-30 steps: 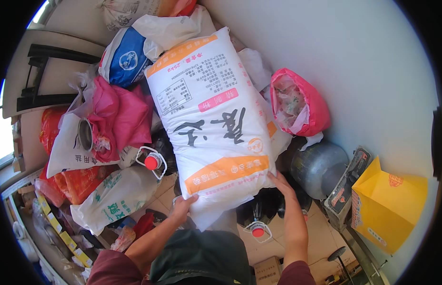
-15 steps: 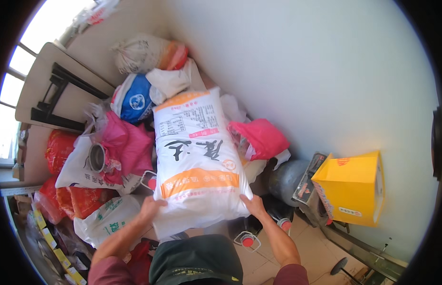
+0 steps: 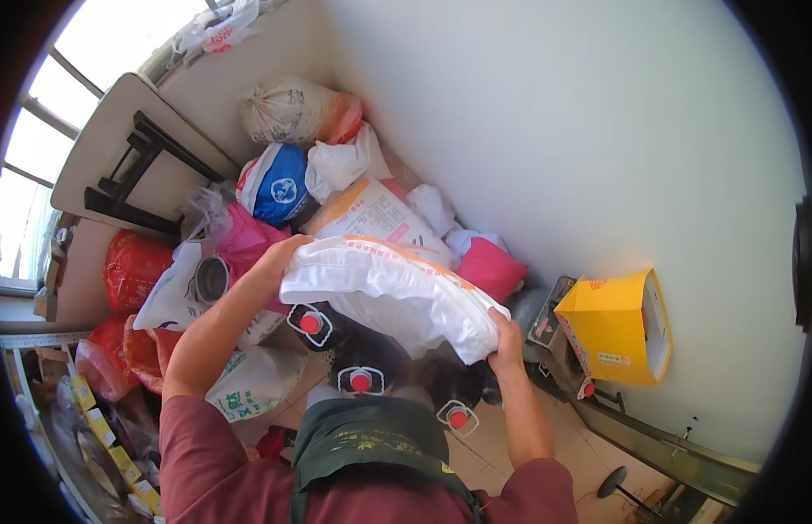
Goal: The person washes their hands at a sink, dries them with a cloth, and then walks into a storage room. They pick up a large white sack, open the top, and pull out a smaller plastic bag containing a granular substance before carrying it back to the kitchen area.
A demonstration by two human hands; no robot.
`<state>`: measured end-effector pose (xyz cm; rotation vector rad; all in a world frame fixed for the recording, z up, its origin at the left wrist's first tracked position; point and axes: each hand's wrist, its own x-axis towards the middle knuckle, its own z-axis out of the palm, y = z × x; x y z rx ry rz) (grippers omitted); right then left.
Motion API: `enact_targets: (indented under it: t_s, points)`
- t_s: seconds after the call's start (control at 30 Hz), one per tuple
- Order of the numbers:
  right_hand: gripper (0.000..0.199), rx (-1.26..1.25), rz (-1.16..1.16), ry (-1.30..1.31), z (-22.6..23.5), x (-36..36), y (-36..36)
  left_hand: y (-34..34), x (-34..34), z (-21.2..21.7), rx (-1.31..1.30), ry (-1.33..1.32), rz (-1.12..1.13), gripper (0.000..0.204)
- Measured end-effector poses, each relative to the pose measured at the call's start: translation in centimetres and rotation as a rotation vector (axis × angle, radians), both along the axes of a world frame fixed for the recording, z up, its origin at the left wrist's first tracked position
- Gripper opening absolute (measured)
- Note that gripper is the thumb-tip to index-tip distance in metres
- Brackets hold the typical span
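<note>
At centre, gripping a white-and-orange sack [image 3: 384, 281] with left hand [image 3: 285, 255] and right hand [image 3: 506, 339].
Slanting between them, from far left to near right.

I have the left hand [image 3: 288, 251] out on the far left, clasped in a firm grip, its underside hidden from me. My left forearm [image 3: 222, 327] slants away and to the right behind it. The right hand [image 3: 506, 339], well apart and nearer than the other, is also clenched in a grip. My right forearm [image 3: 525, 410] runs almost straight outward, leaning slightly left. Both forearms are bare, coming up from the near side.
</note>
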<state>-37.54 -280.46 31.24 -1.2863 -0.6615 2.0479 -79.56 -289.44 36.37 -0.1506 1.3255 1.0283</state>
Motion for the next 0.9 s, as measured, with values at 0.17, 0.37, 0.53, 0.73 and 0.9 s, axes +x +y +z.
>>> enact_targets:
  t_s: [0.17, 0.37, 0.53, 0.73, 0.9]
  points:
    - [0.042, -0.137, -0.006, -0.07, -5.9, 2.8, -3.4, -2.7, 2.6, -6.5, -0.075, 0.134, -0.175, 0.031]
    - [0.039, -0.314, 0.003, -0.07, -6.9, 5.5, -10.4, -8.2, 6.4, -7.6, -0.158, 0.243, -0.22, 0.026]
    - [0.036, -0.212, 0.44, -0.379, -7.1, 9.4, -11.7, -14.4, 9.5, -7.3, -0.055, 0.419, -0.349, 0.023]
    - [0.033, 0.134, 0.505, -0.35, 3.0, 8.2, -5.8, -12.4, 5.7, 1.0, -0.017, 0.533, -0.377, 0.021]
    - [0.04, 0.221, 0.347, -0.208, 14.0, 4.0, -0.5, -6.8, 1.5, 9.6, 0.148, 0.536, -0.233, 0.022]
